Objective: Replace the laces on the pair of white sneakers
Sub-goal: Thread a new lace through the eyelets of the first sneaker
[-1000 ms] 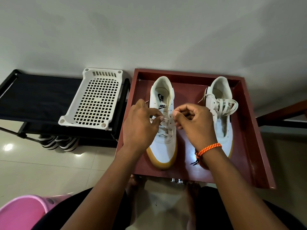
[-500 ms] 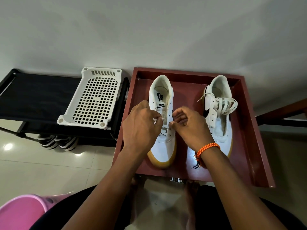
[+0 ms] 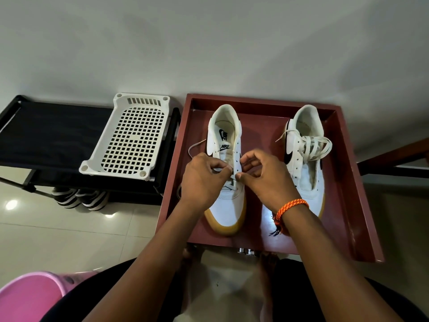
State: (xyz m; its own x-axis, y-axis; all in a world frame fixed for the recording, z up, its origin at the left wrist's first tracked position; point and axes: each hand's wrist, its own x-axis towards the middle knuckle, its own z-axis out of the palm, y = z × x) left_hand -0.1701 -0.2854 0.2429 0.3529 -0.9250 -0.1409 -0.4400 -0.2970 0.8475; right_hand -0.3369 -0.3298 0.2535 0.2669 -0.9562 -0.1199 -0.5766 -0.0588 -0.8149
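Two white sneakers with gum soles stand in a dark red tray [image 3: 343, 182]. The left sneaker [image 3: 228, 205] has most eyelets bare, and a white lace [image 3: 193, 147] trails off its left side. My left hand [image 3: 202, 182] pinches the lace over the middle eyelets. My right hand [image 3: 264, 180] pinches the lace or eyelet edge on the other side, fingertips nearly touching the left hand's. The right sneaker [image 3: 308, 173] carries a loose bundle of white lace [image 3: 313, 146] across its tongue. My hands hide the lower eyelets of the left sneaker.
A white perforated plastic basket [image 3: 130, 138] lies on a black rack [image 3: 46, 135] to the left, with striped shoes [image 3: 79, 197] beneath it. A pink tub [image 3: 30, 296] sits at the lower left. A wall stands behind the tray. A dark wooden bar [image 3: 394, 159] crosses at the right.
Both hands have stayed over the left sneaker's eyelets, working the lace; the right hand's fingers have opened out slightly and a loop of lace now shows off the shoe's left side.
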